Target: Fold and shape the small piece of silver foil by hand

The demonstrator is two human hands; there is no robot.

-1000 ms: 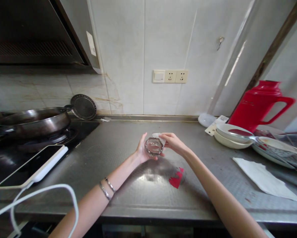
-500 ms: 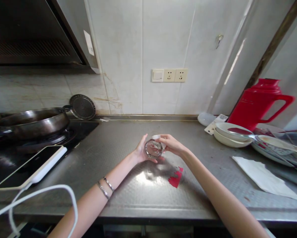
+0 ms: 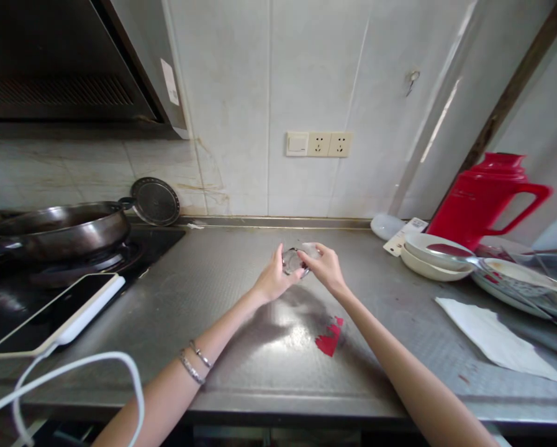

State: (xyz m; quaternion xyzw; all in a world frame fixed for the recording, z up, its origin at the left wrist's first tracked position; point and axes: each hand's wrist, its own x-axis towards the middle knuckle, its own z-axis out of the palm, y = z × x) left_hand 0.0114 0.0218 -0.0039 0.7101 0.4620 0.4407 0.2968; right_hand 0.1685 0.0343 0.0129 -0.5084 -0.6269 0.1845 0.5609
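Observation:
Both hands meet above the middle of a steel counter (image 3: 241, 323). My left hand (image 3: 271, 279) is curled round a small clear glass (image 3: 293, 261), held tilted on its side. My right hand (image 3: 325, 267) pinches a bit of white tissue (image 3: 310, 249) against the glass's rim. Two bracelets circle my left wrist. A red scrap (image 3: 329, 340) lies on the counter just below the hands.
A dark pan (image 3: 59, 230) sits on the stove at left, a round lid (image 3: 156, 201) leaning behind it. A phone (image 3: 54, 313) with a white cable lies at front left. At right stand a red jug (image 3: 485, 195), stacked bowls (image 3: 431, 254), plates and a white napkin (image 3: 492, 338).
Both hands have moved the glass a little farther from me and upward. The glass has tipped so its mouth faces away, and my right hand's tissue now sits at the rim.

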